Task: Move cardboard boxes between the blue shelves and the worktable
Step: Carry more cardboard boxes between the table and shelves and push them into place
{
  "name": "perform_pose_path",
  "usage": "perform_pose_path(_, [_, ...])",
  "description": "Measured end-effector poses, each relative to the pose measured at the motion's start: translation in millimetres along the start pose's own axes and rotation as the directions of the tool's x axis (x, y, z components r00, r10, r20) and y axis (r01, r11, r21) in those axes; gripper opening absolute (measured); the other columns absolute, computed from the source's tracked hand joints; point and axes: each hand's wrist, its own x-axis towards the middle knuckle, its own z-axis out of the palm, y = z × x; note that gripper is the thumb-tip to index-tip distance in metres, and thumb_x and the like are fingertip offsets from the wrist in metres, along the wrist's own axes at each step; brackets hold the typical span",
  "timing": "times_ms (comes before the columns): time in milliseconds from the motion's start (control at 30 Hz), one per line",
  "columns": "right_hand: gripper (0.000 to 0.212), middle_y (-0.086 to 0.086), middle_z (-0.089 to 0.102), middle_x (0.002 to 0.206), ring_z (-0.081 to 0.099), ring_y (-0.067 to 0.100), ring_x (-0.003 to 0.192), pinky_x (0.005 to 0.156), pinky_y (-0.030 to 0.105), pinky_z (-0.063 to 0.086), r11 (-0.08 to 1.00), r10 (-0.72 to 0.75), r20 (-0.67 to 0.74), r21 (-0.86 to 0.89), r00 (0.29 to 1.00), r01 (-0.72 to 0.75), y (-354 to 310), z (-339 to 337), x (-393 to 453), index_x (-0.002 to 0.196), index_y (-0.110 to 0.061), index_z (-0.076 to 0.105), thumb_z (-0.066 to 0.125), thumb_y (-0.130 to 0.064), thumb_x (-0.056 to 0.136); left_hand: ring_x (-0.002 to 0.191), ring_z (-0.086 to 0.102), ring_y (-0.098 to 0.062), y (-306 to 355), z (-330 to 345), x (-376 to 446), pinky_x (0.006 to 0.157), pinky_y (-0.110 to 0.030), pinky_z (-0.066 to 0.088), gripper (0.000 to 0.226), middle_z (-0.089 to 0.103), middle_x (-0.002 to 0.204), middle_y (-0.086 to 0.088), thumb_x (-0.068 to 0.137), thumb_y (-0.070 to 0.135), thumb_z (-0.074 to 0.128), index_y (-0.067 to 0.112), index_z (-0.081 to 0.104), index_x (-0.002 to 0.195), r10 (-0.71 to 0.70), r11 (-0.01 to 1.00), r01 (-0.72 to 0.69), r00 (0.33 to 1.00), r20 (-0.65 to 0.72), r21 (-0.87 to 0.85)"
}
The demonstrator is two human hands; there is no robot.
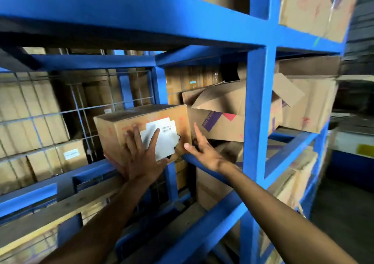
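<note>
Left hand (139, 154): grip released, fingers straight and spread flat against the front face of the cardboard box, partly over its white label; the palm reaches the box's lower edge.
Right hand (200, 146): grip released, fingers straight and fanned, touching the box at its lower right corner, the thumb on the front face.
Cardboard box (121, 130): closed, tilted, its lower edge at the front rail of the blue shelf, left of the blue upright post.
White label (164, 140): stuck on the box's front face; a few lines of small dark print, too blurred to read. Faint red marks on the cardboard beside it, also unreadable.
Blue shelf (129, 10): painted steel frame with the blue upright post (257, 110) just right of the box.
Open box (220, 112): right of the held box and touching it, flaps up, purple and red printing, the purple lettering unreadable.
Wire mesh (81, 106): behind the box; stacked cartons beyond it, one with a small white sticker that is illegible.
</note>
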Motion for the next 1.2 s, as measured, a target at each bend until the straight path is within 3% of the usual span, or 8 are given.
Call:
perform_pose_path(133, [0.072, 0.002, 0.042, 0.145, 0.054, -0.004, 0.111, 0.099, 0.016, 0.036, 0.996, 0.064, -0.207, -0.050, 0.976, -0.076, -8, -16, -74, 0.159, -0.029, 0.009, 0.050, -0.043, 0.101, 0.146, 0.001, -0.044, 47, 6, -22, 0.113, -0.062, 0.018, 0.087, -0.004, 0.162, -0.011, 0.069, 0.054, 0.064, 0.040, 0.031, 0.148, 0.085, 0.964, -0.084, 0.996, -0.006, -0.253])
perform_pose_path(200, [0.066, 0.006, 0.047, 0.147, 0.055, 0.013, 0.119, 0.101, 0.025, 0.041, 0.990, 0.077, -0.358, -0.086, 0.930, -0.115, -14, -31, -116, 0.158, -0.027, 0.020, 0.050, -0.042, 0.101, 0.147, 0.006, -0.035, 82, 4, -37, 0.117, -0.054, 0.019, 0.083, 0.002, 0.161, -0.010, 0.075, 0.045, 0.070, 0.037, 0.033, 0.149, 0.147, 0.898, -0.115, 0.988, 0.043, -0.425])
perform_pose_path(300, [0.062, -0.004, 0.049, 0.141, 0.058, 0.009, 0.111, 0.097, 0.026, 0.045, 0.979, 0.100, -0.539, -0.098, 0.837, -0.180, -21, -52, -185, 0.154, -0.027, 0.030, 0.053, -0.043, 0.099, 0.145, 0.022, -0.028, 134, -1, -62, 0.116, -0.039, 0.025, 0.078, 0.017, 0.157, -0.010, 0.080, 0.037, 0.074, 0.031, 0.035, 0.148, 0.268, 0.769, -0.162, 0.960, 0.081, -0.618])
perform_pose_path(433, [0.068, 0.002, 0.054, 0.133, 0.057, 0.015, 0.114, 0.097, 0.037, 0.049, 0.934, 0.130, -0.721, -0.141, 0.680, -0.328, -30, -81, -287, 0.149, -0.024, 0.039, 0.056, -0.056, 0.091, 0.139, 0.035, -0.028, 206, -2, -110, 0.113, -0.040, 0.032, 0.077, 0.036, 0.147, -0.012, 0.080, 0.035, 0.075, 0.024, 0.039, 0.146, 0.449, 0.608, -0.177, 0.881, 0.151, -0.774])
perform_pose_path(600, [0.056, -0.004, 0.051, 0.132, 0.054, 0.015, 0.123, 0.104, 0.052, 0.044, 0.814, 0.148, -0.910, -0.110, 0.387, -0.571, -52, -97, -419, 0.137, -0.038, 0.042, 0.053, -0.064, 0.089, 0.137, 0.037, -0.021, 295, -25, -190, 0.109, -0.038, 0.036, 0.072, 0.042, 0.146, -0.002, 0.081, 0.047, 0.063, 0.028, 0.038, 0.146, 0.723, 0.407, -0.241, 0.675, 0.150, -0.881])
perform_pose_path(800, [0.048, -0.007, 0.048, 0.129, 0.052, 0.010, 0.116, 0.105, 0.052, 0.041, 0.668, 0.114, -0.990, 0.020, 0.076, -0.744, -93, -101, -552, 0.134, -0.029, 0.045, 0.056, -0.051, 0.092, 0.141, 0.031, -0.018, 384, -52, -291, 0.111, -0.031, 0.029, 0.077, 0.035, 0.151, 0.001, 0.086, 0.041, 0.069, 0.034, 0.027, 0.150, 0.922, 0.192, -0.218, 0.375, 0.100, -0.957])
perform_pose_path(1033, [0.046, -0.003, 0.044, 0.132, 0.050, 0.016, 0.122, 0.105, 0.057, 0.039, 0.549, 0.058, -0.977, 0.202, -0.203, -0.811, -131, -108, -680, 0.137, -0.032, 0.039, 0.055, -0.045, 0.097, 0.139, 0.037, -0.023, 473, -83, -393, 0.109, -0.031, 0.031, 0.077, 0.038, 0.150, -0.006, 0.086, 0.039, 0.069, 0.028, 0.029, 0.151, 0.991, 0.106, -0.094, 0.091, 0.097, -0.990])
perform_pose_path(1200, [0.050, -0.005, 0.044, 0.132, 0.045, 0.018, 0.125, 0.107, 0.051, 0.040, 0.535, -0.058, -0.914, 0.311, -0.402, -0.785, -144, -114, -774, 0.136, -0.029, 0.043, 0.057, -0.048, 0.092, 0.137, 0.041, -0.025, 529, -83, -459, 0.109, -0.040, 0.038, 0.070, 0.042, 0.147, -0.006, 0.085, 0.054, 0.062, 0.041, 0.028, 0.145, 0.971, 0.178, 0.050, -0.172, 0.167, -0.983])
